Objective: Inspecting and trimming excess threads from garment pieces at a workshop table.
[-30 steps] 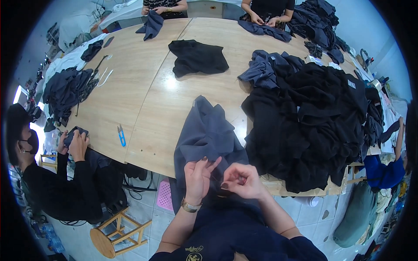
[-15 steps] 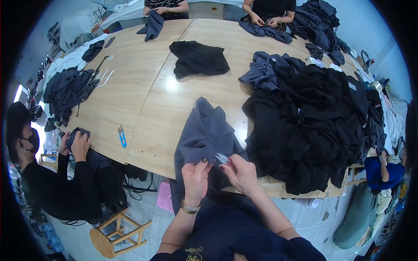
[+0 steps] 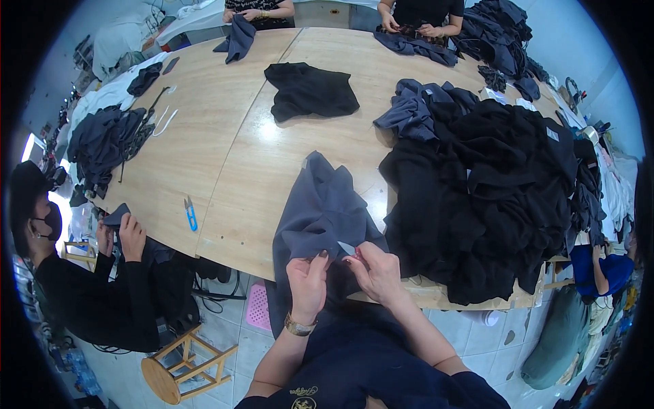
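Note:
A dark grey garment (image 3: 319, 204) lies over the table's near edge and hangs down toward my lap. My left hand (image 3: 308, 288) pinches a fold of it between thumb and fingers. In my right hand (image 3: 377, 274) is a pair of thread snips (image 3: 345, 248), mostly hidden by the fingers; the pale pointed blades stick out toward the cloth beside my left fingertips. Whether the blades touch a thread is too small to tell.
A large heap of black garments (image 3: 477, 198) fills the table's right side. Blue-handled snips (image 3: 191, 215) and a black garment (image 3: 312, 92) lie on the wooden table (image 3: 225, 177). Co-workers handle cloth at the left and far edges. A wooden stool (image 3: 163, 378) stands at lower left.
The blades of the snips, spread apart earlier, now look closer together. My hands have hardly moved. At left, the co-worker's hands have turned the dark cloth they hold.

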